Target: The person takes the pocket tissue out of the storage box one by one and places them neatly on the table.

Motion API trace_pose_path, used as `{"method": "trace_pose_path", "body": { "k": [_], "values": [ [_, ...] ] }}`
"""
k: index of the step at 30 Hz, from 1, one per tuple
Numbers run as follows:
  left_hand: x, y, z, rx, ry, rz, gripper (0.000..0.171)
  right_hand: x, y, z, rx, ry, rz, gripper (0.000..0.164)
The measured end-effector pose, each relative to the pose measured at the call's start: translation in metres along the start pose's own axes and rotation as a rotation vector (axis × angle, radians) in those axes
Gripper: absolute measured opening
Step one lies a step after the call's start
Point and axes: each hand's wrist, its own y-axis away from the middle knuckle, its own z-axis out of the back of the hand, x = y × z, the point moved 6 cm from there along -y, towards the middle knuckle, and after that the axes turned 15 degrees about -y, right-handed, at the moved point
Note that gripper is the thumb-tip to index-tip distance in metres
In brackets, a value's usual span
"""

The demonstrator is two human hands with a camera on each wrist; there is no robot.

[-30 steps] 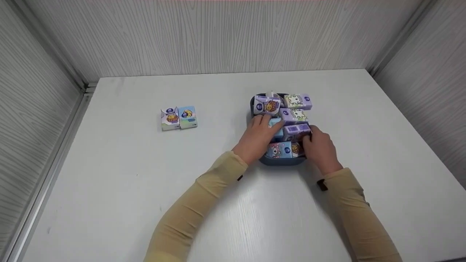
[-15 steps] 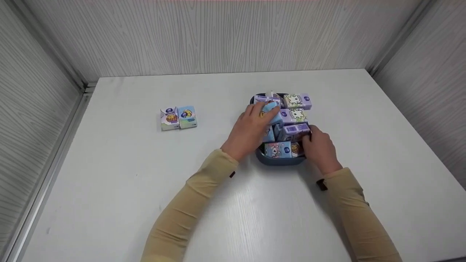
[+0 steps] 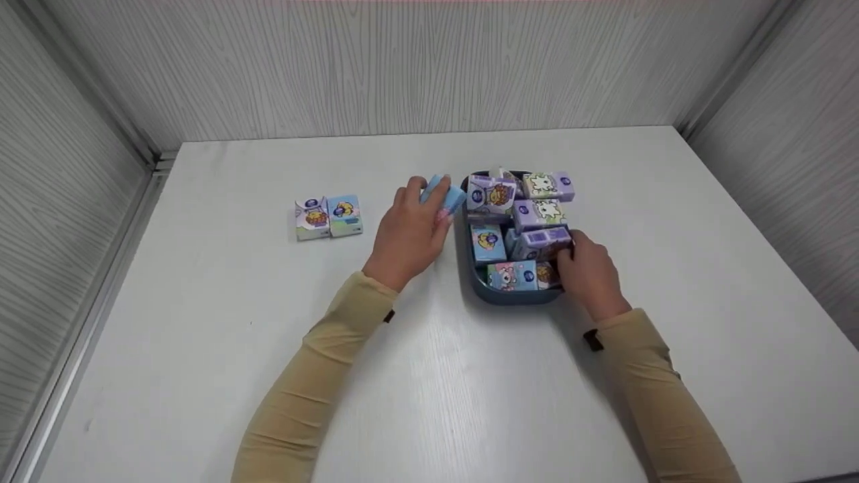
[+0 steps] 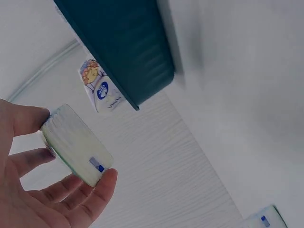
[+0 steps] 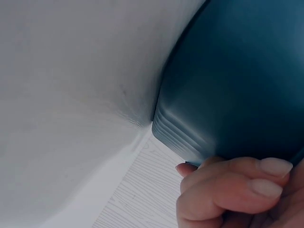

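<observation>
My left hand (image 3: 406,235) holds a light-blue tissue pack (image 3: 451,198) just left of the basket, above the table. In the left wrist view, thumb and fingertips pinch that pack (image 4: 78,145) by its edges, its pale side showing. The dark blue-green basket (image 3: 513,297) is heaped with purple and blue tissue packs with cartoon prints. At its right rim, my right hand (image 3: 594,278) grips the basket. Curled fingers (image 5: 223,190) lie against the basket wall in the right wrist view; the thumb's hold is partly hidden.
Two tissue packs, one white-purple (image 3: 313,220) and one blue (image 3: 345,216), lie side by side on the white table (image 3: 201,302) to the left. A purple pack (image 3: 549,186) juts over the basket's back right rim. Grey wood-grain panels (image 3: 416,67) enclose the back and sides.
My left hand has lifted the blue tissue pack out of the basket and carried it left past the rim, uncovering another blue pack inside. The right hand has stayed at the rim.
</observation>
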Motion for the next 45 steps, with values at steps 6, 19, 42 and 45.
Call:
{"method": "trace_pose_path", "body": {
  "k": [6,19,42,45],
  "values": [
    [0.019,0.011,-0.019,0.124,-0.070,0.041,0.054,0.001,0.000,-0.001,-0.004,0.005,0.016,0.044],
    [0.037,0.026,-0.053,0.432,-0.178,0.084,0.060,-0.002,-0.002,-0.002,0.004,-0.009,-0.008,0.046],
    [0.023,0.018,-0.038,0.441,-0.164,-0.148,0.027,-0.001,-0.002,0.000,-0.006,-0.004,0.011,0.046],
    [0.031,0.009,-0.045,0.470,-0.189,-0.142,0.029,-0.001,-0.001,-0.001,-0.002,-0.018,0.004,0.045]
  ]
}}
